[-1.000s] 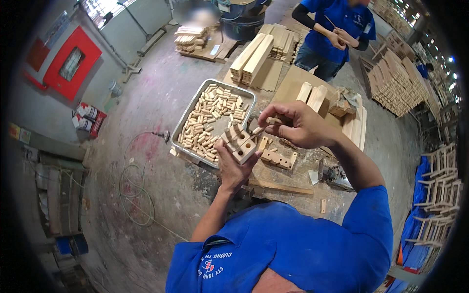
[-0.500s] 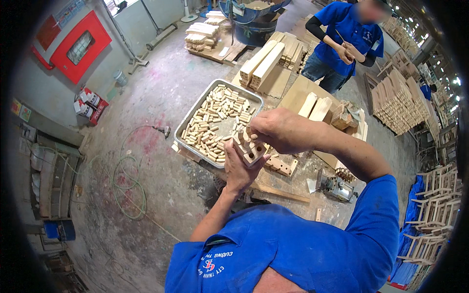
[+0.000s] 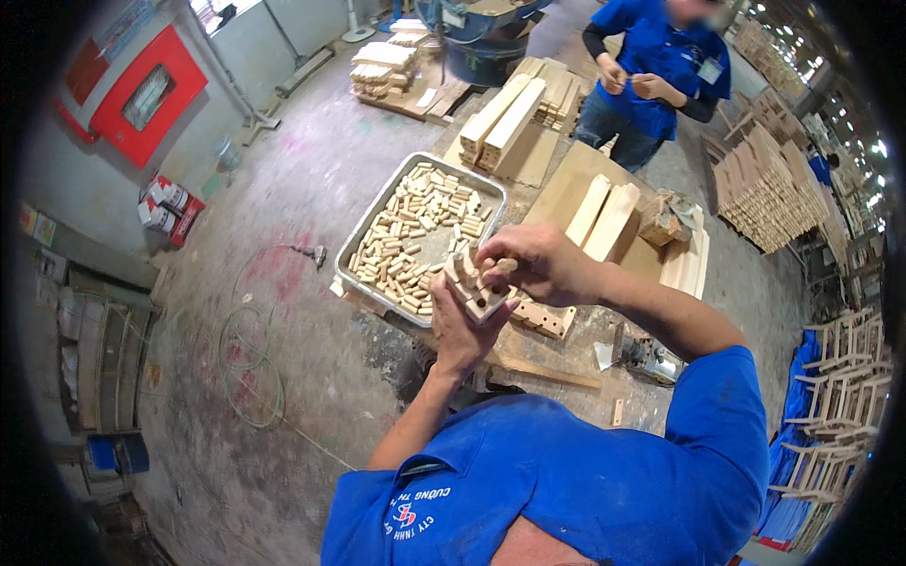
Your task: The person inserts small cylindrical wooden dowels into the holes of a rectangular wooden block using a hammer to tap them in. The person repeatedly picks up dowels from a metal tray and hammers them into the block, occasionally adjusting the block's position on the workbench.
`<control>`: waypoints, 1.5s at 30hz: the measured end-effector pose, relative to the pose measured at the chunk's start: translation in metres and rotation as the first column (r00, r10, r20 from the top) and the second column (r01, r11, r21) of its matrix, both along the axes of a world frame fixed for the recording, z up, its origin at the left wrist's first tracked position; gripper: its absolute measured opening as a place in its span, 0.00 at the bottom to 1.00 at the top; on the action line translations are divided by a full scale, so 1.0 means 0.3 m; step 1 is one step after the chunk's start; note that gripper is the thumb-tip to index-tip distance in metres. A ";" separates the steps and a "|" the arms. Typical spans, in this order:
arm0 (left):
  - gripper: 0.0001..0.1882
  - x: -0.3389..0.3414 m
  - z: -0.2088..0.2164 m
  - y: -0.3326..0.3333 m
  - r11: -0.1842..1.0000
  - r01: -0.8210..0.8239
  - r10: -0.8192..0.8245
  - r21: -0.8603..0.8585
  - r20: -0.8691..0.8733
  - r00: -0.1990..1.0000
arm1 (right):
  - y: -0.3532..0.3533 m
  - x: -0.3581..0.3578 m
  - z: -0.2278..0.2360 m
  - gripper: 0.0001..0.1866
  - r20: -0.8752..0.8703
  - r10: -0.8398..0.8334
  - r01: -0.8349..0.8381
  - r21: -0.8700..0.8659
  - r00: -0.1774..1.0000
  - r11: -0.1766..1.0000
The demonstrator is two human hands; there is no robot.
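My left hand is wrapped round a pale wooden block with round holes drilled in its end. Wooden pegs seem to stand in some of these holes on the block's far side. Just above the block, my right hand pinches a short wooden dowel between thumb and fingers. Whether the dowel touches the block I cannot tell. Beyond my left hand lies a metal tray with many loose dowels in it.
Another drilled wooden piece lies by my right wrist. A metal power tool is farther right. Long beams and boards rest behind the tray. A person in blue stands across the table. A hose trails over the floor.
My right hand has shifted slightly right and down and turned, bringing the dowel in its fingers into sight. My left hand still grips the block. The person opposite has moved their hands apart.
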State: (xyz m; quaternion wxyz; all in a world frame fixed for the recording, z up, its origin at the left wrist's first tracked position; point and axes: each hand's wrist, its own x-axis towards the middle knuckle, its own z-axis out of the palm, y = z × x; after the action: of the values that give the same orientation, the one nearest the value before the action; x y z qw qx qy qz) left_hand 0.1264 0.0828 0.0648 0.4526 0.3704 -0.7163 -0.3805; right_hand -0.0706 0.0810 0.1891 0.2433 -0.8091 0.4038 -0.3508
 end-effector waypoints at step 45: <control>0.59 -0.055 -0.056 0.025 0.967 0.096 -0.048 0.236 -0.202 0.978 | 0.299 -0.114 -0.128 0.12 0.454 -0.619 0.072 0.767 0.641 0.638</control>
State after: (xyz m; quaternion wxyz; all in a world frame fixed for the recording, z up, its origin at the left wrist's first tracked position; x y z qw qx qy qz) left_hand 0.1100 0.0904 0.0481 0.4572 0.3578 -0.6295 -0.5163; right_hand -0.1047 0.1707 0.1508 0.5767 -0.3646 0.5433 -0.4893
